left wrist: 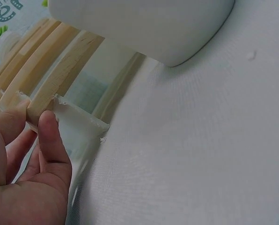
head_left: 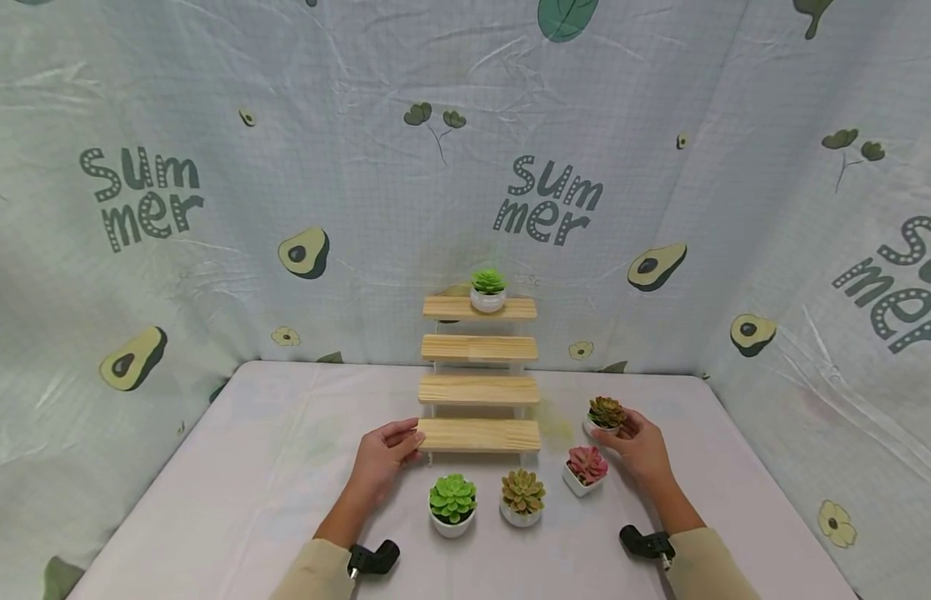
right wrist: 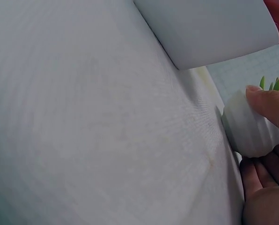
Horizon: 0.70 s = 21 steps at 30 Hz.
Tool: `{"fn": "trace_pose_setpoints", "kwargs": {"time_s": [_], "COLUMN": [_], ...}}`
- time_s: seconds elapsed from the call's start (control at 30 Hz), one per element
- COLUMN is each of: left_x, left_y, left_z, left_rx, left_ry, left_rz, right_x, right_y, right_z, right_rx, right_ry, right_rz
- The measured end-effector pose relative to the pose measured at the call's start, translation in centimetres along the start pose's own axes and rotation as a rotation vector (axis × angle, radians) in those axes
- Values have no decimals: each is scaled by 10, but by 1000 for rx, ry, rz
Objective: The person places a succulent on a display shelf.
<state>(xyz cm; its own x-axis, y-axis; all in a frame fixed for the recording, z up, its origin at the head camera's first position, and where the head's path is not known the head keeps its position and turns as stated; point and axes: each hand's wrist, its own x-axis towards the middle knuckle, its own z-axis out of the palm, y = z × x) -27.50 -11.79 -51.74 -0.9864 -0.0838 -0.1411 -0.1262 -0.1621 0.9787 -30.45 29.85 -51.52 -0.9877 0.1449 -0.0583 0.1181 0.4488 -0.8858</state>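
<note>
A stepped wooden shelf stands at the back of the table, its several planks rising away from me. My left hand pinches the left end of the lowest plank between thumb and fingers. At the right, my right hand grips a brownish-green succulent in a round white ribbed pot, thumb on the near side and fingers beneath. Just in front of it sits a pink succulent in a square white pot. One bright green succulent stands on the top plank.
In front of the shelf stand a green succulent and a yellowish-green succulent, both in white pots. A white cloth covers the table. Printed fabric hangs behind and along both sides.
</note>
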Motion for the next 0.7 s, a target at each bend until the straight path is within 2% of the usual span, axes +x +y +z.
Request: {"fn": "trace_pose_setpoints", "kwargs": {"time_s": [0.33,0.7], "left_x": [-1,-2], "left_y": [2,3], "left_z": [1,1], "left_rx": [6,4], "left_ry": [-1,-3], "left_rz": [0,-1], "right_x": [2,2], "right_y": [6,-3], "right_z": [-1,-14], "right_rx": [10,-44], "right_ry": [31,32], "right_rz": [13,-15]}}
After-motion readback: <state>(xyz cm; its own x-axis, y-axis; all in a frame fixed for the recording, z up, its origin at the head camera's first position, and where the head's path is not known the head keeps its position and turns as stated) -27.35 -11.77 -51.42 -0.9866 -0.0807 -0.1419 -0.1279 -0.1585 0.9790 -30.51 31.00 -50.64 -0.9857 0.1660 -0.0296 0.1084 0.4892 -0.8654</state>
